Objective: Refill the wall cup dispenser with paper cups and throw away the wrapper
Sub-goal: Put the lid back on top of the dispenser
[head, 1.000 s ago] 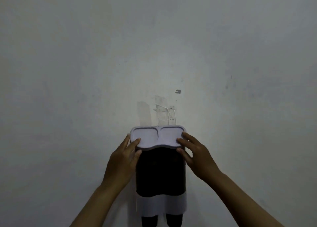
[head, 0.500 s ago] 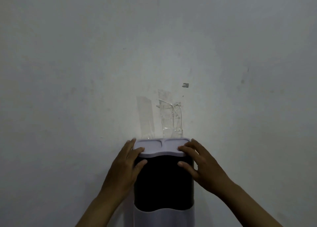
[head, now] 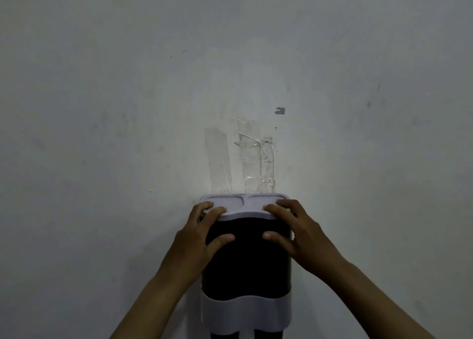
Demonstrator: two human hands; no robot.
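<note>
The wall cup dispenser (head: 247,259) hangs low in the middle of the view, with a dark front, a pale grey band near its bottom and a pale grey lid (head: 244,205) lying flat on top. My left hand (head: 202,239) grips the lid's left corner, fingers on top and thumb on the dark front. My right hand (head: 297,233) holds the right corner in the same way. No paper cups or wrapper are in sight.
Strips of clear tape (head: 256,159) are stuck to the grey wall (head: 128,108) just above the dispenser. A small dark mark (head: 279,110) sits on the wall up and to the right of the tape.
The lid has gone from tilted up toward me to lying flat on the dispenser. Both hands stayed on its corners, and their thumbs now press on the dark front.
</note>
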